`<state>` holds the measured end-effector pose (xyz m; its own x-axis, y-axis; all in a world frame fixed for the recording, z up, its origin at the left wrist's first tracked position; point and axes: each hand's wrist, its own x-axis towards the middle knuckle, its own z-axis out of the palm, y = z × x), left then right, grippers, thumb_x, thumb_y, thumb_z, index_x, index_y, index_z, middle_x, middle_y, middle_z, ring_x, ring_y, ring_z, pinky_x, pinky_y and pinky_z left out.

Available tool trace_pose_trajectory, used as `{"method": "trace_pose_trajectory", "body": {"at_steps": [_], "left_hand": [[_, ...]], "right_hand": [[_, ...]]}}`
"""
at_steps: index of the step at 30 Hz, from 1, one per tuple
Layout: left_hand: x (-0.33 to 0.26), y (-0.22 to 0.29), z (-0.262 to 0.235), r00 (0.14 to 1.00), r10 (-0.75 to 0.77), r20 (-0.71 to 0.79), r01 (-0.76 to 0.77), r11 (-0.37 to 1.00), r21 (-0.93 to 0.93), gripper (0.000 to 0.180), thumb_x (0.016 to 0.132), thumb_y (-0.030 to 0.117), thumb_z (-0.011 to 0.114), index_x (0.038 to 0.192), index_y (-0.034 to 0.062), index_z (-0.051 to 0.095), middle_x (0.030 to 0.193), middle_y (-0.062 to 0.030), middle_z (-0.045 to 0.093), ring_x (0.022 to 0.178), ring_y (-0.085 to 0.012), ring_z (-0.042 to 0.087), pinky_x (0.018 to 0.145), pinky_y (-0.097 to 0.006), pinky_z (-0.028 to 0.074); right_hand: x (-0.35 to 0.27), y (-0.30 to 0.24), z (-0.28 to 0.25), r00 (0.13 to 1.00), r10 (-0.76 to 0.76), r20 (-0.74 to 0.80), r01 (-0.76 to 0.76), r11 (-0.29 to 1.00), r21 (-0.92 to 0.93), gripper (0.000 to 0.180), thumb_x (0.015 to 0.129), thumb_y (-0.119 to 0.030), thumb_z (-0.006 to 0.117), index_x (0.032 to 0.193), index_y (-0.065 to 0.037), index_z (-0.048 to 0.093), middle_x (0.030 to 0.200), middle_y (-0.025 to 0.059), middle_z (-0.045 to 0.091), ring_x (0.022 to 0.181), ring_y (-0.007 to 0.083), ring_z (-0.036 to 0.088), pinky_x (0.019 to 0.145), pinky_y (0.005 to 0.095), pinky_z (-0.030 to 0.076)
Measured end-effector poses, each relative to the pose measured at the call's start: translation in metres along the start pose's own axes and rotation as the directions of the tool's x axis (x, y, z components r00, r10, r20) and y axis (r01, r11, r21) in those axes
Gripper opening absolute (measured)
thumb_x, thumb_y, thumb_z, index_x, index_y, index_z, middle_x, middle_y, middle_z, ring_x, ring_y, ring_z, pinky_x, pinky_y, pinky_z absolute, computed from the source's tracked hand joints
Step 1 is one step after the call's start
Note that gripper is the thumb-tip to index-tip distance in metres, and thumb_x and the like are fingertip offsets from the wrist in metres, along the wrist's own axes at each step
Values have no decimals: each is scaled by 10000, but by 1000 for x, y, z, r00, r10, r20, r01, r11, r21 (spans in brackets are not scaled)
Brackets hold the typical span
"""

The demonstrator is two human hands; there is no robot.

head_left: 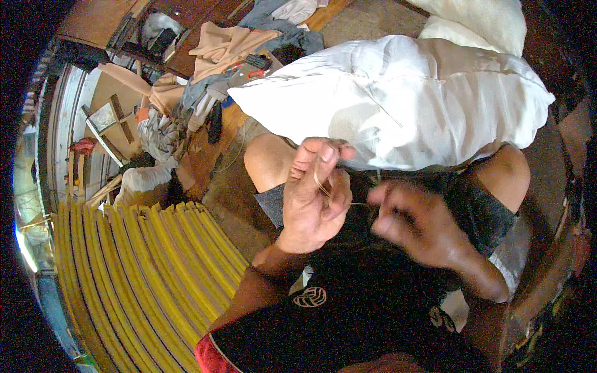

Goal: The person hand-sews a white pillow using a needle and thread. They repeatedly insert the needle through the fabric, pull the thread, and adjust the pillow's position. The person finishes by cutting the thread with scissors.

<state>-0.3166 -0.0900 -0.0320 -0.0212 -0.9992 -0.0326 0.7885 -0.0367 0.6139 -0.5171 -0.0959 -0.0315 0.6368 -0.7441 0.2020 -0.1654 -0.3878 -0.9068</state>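
Observation:
A large white pillow (398, 93) lies across my knees, with creased cloth and a thin line like a thread on its upper face. In front of its near edge, my left hand (317, 202) is closed, thumb and fingertips pinched together on a thin pale thread (319, 181). The thread loops over the fingers and runs toward my right hand (416, 221). That hand is somewhat blurred, its fingers curled in at the thread's other end. Whether a needle is there is too small to tell.
Yellow ribbed slats (149, 267) stand close on my left. Another white pillow (479, 25) lies at the far right. Piled clothes (224, 53) and a red-and-black tool (256, 64) lie at the far left, near wooden frame pieces (106, 127).

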Motion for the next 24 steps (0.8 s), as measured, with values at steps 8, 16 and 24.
{"method": "trace_pose_trajectory", "body": {"at_steps": [8, 16, 24], "left_hand": [[-6, -21, -15, 967, -242, 75, 227, 958, 175, 233, 1035, 190, 527, 1232, 75, 572, 851, -77, 684, 438, -59, 442, 385, -197, 343], [26, 47, -27, 990, 64, 126, -131, 757, 640, 414, 1033, 280, 526, 1307, -30, 530, 962, -121, 687, 937, -219, 653, 992, -400, 444], [110, 62, -12, 878, 140, 457, -426, -205, 881, 281, 935, 178, 658, 1169, 22, 663, 1113, -149, 699, 1007, -284, 673, 960, -383, 486]], "right_hand": [[15, 3, -32, 880, 265, -394, -9, 839, 543, 261, 1012, -150, 468, 960, 4, 672, 970, 88, 685, 894, 184, 665, 843, 307, 515], [-83, 8, -84, 687, 326, -650, -69, 919, 388, 265, 986, -242, 485, 1053, -35, 637, 1070, 93, 642, 976, 217, 626, 883, 352, 488], [-133, 33, -87, 529, 373, -762, -155, 926, 345, 334, 960, -333, 503, 1146, -74, 601, 1171, 99, 598, 1058, 250, 587, 924, 397, 462]]}}
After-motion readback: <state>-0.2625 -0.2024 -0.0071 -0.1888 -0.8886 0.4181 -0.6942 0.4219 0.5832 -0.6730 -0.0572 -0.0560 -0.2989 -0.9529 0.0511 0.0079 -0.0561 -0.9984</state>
